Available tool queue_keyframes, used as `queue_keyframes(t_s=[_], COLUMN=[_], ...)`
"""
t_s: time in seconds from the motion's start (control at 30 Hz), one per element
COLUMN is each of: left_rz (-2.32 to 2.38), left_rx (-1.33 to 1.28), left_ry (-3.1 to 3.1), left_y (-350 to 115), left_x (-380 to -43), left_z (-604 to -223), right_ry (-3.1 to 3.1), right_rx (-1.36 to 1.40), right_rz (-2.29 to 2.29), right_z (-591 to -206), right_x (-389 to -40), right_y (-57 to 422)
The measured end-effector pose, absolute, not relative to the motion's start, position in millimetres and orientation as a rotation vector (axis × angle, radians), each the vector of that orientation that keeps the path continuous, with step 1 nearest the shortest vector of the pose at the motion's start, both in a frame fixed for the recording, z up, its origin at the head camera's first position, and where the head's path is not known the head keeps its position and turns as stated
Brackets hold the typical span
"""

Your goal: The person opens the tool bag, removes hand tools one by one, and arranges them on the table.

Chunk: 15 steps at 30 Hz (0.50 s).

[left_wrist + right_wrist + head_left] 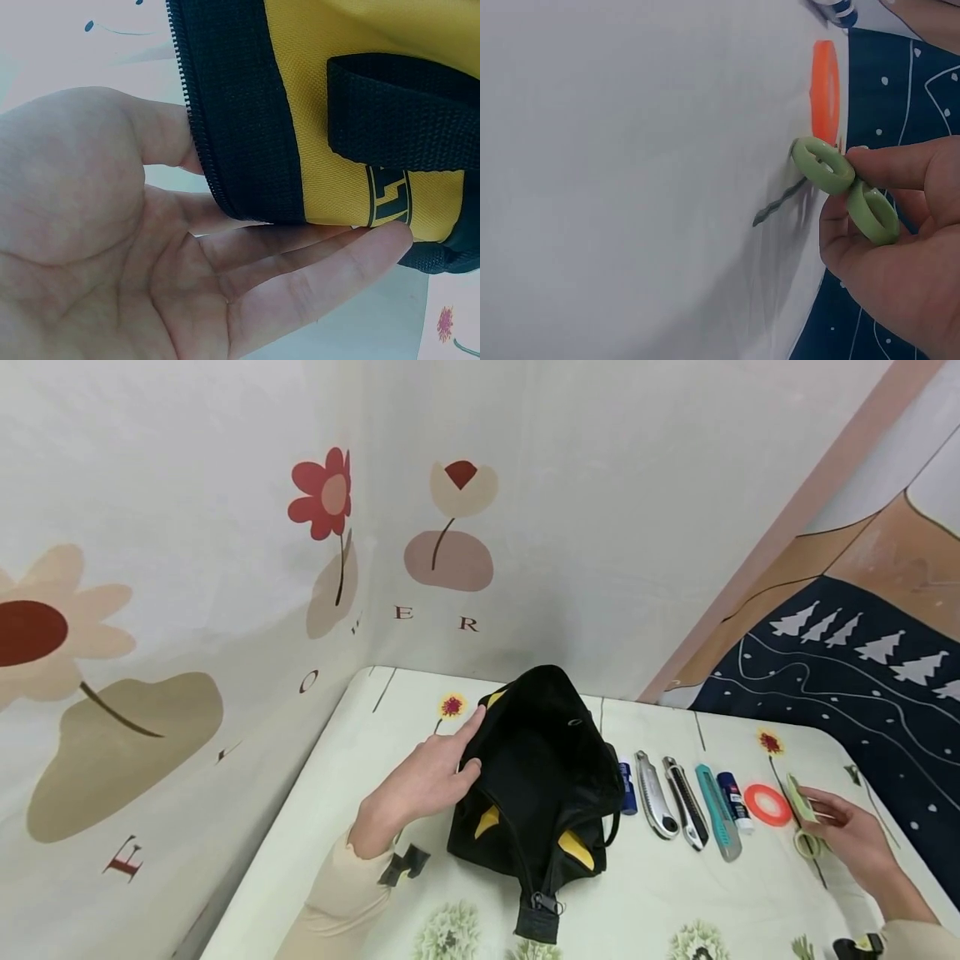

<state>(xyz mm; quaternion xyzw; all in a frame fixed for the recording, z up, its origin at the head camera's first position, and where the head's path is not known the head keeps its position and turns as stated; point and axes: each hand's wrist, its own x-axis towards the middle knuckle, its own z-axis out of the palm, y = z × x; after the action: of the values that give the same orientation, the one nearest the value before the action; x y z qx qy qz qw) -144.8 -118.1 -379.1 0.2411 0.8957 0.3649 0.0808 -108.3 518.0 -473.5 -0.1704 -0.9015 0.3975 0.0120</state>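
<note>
A black and yellow zippered bag stands on the table, its mouth gaping upward and its dark inside showing. My left hand pinches the bag's left rim, with the thumb at the mouth and the fingers along the outside. In the left wrist view, the fingers lie against the yellow side, near a black strap loop and the zipper teeth. At the right, my right hand grips pale green scissors between thumb and fingers. Their two ring handles stick out toward the right wrist camera; the hand partly hides the rest.
Right of the bag lie a blue tube, a silver utility knife, a black-and-silver one, a teal one, a glue stick and an orange tape roll. Printed cloth walls rise behind and to the left.
</note>
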Motion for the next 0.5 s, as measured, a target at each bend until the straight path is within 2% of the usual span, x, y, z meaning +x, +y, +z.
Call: queue_keyframes(t_s=[0.5], left_rz=[1.078], left_rx=[0.717], left_ry=[2.69], left_y=[-117.7], left_x=[-145.4], left_z=[-379.0], right_ry=[-2.898], right_rx=[-0.446], right_rz=[0.946], right_z=[-481.5], right_x=[-111.9], right_y=[519.1])
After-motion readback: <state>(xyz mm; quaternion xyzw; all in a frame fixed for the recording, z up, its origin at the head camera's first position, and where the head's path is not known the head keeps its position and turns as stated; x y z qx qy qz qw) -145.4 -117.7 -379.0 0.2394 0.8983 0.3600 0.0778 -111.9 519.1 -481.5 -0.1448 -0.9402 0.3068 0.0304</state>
